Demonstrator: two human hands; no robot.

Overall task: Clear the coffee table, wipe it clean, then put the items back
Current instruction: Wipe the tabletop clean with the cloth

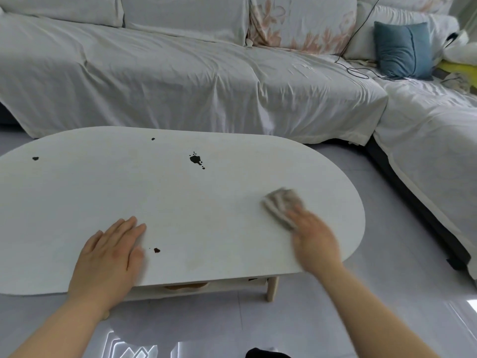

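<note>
A white oval coffee table (180, 197) fills the middle of the view with nothing standing on it. Dark spill spots mark its top: a larger splat (196, 159) near the far middle, a small one (35, 158) at the far left, a tiny dot (153, 139) by the far edge, and a brown spot (156, 250) near the front. My right hand (313, 239) presses a folded grey cloth (281, 205) flat on the right part of the top; both look blurred. My left hand (111, 251) lies flat, fingers apart, on the front edge.
A sofa under a white cover (180, 81) runs behind the table and turns down the right side. A blue cushion (404, 50) and a black cable (358, 71) lie on it. A lower shelf (185, 286) under the tabletop holds something brown. Grey tiled floor surrounds the table.
</note>
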